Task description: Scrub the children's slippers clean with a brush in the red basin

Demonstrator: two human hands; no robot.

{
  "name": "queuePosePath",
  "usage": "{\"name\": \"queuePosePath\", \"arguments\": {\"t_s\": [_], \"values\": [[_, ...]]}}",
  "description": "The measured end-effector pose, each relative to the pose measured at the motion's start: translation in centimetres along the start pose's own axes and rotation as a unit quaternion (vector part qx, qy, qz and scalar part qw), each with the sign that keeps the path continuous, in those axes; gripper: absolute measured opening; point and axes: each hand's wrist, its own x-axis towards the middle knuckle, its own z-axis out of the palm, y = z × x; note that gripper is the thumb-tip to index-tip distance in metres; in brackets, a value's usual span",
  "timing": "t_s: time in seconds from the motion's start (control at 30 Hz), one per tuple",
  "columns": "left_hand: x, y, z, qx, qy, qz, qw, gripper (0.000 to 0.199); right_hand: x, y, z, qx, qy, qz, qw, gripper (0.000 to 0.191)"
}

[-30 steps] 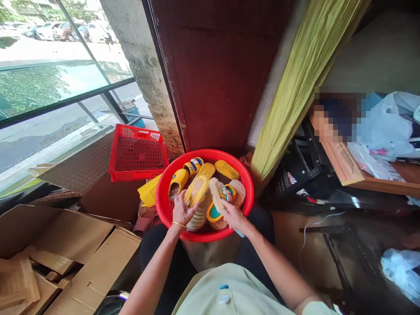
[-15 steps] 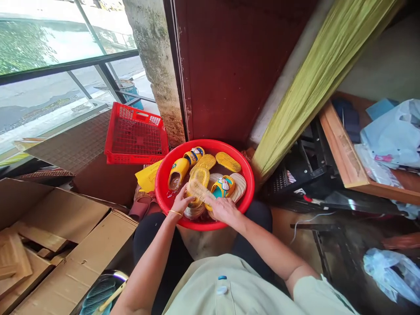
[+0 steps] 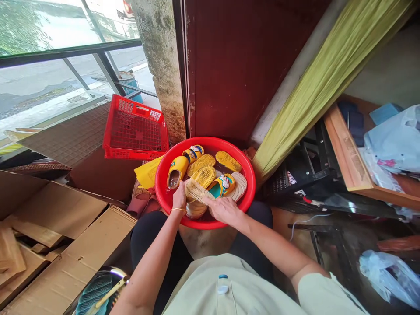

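A red basin (image 3: 250,175) between my knees holds several yellow slippers and cream-soled ones in water. My left hand (image 3: 179,197) is closed on the near end of a yellow slipper (image 3: 204,176), which lies sole up and slanted. In my right hand (image 3: 225,211) is a tan scrub brush (image 3: 197,191), lying across the near part of that sole; its bristles are slightly blurred. Just right of the brush is a yellow slipper with a teal insole and a white cartoon figure (image 3: 225,183). The brush hides my left fingertips in part.
A red plastic crate (image 3: 136,131) stands beyond the basin on the left. Open cardboard boxes (image 3: 92,245) fill the left side. A green curtain (image 3: 305,105) hangs at the right, near a wooden drawer (image 3: 349,148) and black metal frames. A dark red door (image 3: 243,65) stands behind.
The slipper in my left hand has turned, its far end swinging right. The brush has shifted slightly down over the sole. My view has tilted a little.
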Motion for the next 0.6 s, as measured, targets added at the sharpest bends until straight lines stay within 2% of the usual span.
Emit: {"name": "queuePosePath", "arguments": {"t_s": [0.1, 0.2, 0.27, 0.33, 0.4, 0.43, 0.5, 0.6], "values": [[0.1, -1.2, 0.2, 0.078, 0.036, 0.084, 0.993, 0.048, 1.9, 2.1, -1.7, -0.004, 0.035, 0.072, 0.997, 0.059], [-0.3, -1.6, -0.1, 0.192, 0.042, 0.149, 0.969, 0.052, 3.7, 4.1, -2.5, 0.01, 0.072, 0.11, 0.991, 0.054], [-0.7, -1.4, -0.5, 0.308, 0.03, 0.218, 0.926, 0.062, 4.3, 5.0, -2.4, 0.044, 0.079, 0.097, 0.991, 0.053], [-1.1, -1.1, -0.7, 0.428, -0.011, 0.278, 0.86, 0.079, 4.6, 5.4, -2.0, 0.077, 0.082, 0.078, 0.991, 0.053], [-1.1, -0.7, -0.8, 0.506, -0.055, 0.281, 0.814, 0.092, 4.7, 5.6, -1.6, 0.092, 0.087, 0.068, 0.99, 0.054], [-0.9, -0.5, -0.8, 0.521, -0.068, 0.266, 0.808, 0.094, 4.6, 5.5, -1.4, 0.096, 0.09, 0.07, 0.989, 0.055], [-0.3, 0.0, -0.8, 0.497, -0.073, 0.231, 0.833, 0.086, 4.4, 4.8, -0.9, 0.103, 0.092, 0.078, 0.987, 0.057], [0.7, 0.7, -1.0, 0.37, -0.065, 0.191, 0.907, 0.068, 3.6, 2.8, 0.4, 0.096, 0.087, 0.08, 0.988, 0.061]]}}
